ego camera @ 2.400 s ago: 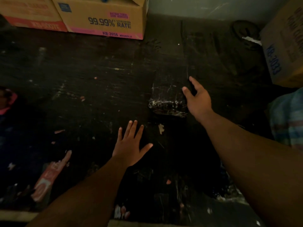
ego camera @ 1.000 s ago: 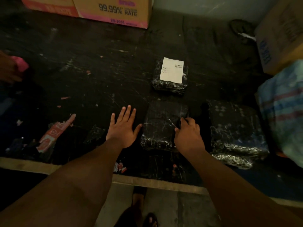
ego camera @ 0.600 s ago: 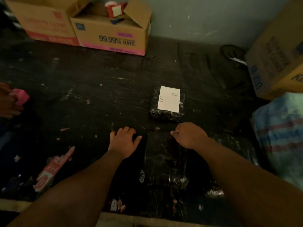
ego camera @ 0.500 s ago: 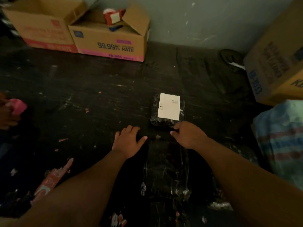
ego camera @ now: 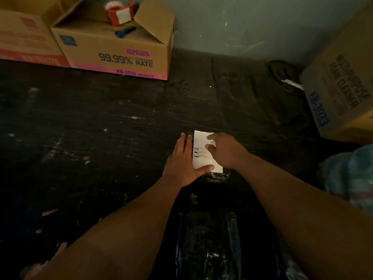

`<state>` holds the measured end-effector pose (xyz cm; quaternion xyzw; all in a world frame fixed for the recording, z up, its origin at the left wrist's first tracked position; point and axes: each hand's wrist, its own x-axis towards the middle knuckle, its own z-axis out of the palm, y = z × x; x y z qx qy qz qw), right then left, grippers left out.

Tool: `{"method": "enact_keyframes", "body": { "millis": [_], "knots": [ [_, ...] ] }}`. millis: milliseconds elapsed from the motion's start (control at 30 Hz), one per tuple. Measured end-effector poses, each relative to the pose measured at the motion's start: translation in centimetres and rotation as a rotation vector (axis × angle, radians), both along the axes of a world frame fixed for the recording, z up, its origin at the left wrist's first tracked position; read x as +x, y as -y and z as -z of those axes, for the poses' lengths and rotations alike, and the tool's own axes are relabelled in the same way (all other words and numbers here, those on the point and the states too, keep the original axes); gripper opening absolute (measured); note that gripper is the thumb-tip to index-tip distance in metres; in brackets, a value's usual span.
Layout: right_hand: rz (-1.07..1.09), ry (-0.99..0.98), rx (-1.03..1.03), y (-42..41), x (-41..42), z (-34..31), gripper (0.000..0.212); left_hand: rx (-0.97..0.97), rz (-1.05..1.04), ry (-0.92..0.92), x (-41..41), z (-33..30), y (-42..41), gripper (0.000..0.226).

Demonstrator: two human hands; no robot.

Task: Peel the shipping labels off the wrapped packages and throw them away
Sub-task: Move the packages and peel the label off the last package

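Head view: both hands are on a small black package (ego camera: 215, 175) in the middle of a dark, scratched table (ego camera: 101, 138). A white label (ego camera: 201, 152) is stuck on top of the package. The left hand (ego camera: 182, 162) lies flat beside the label's left edge, fingers straight, thumb across the label's near end. Its grip is open. The right hand (ego camera: 226, 150) rests on the label's right side with fingers bent down onto the paper. I cannot tell if it pinches the label. A second black package (ego camera: 207, 239) lies nearer, between the two arms. Two cardboard boxes (ego camera: 113, 51) stand at the far left by the wall. Another box (ego camera: 341, 93) stands at the right, and striped cloth (ego camera: 351, 178) lies below it.
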<state>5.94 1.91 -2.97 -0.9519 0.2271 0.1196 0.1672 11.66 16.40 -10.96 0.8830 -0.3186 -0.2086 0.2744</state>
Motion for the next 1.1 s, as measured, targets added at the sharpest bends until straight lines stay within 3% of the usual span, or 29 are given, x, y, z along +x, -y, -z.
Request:
{"method": "enact_keyframes", "body": {
  "millis": [200,533,733,1100],
  "knots": [
    [-0.055,-0.057,-0.01,1.5,3.4,1.8,0.05,-0.031,0.084,-0.078,0.7,2.6,-0.2,0.131],
    [-0.066,-0.084,-0.021,1.9,6.3,5.0,0.045,-0.112,0.035,-0.137,0.4,3.1,-0.1,0.135],
    [-0.112,-0.226,0.0,2.6,8.0,4.5,0.043,-0.121,0.028,-0.153,0.5,3.2,0.0,0.135],
    [0.016,-0.018,0.077,3.6,7.8,3.2,0.023,-0.089,0.022,-0.163,0.3,2.7,0.0,0.135]
  ]
}}
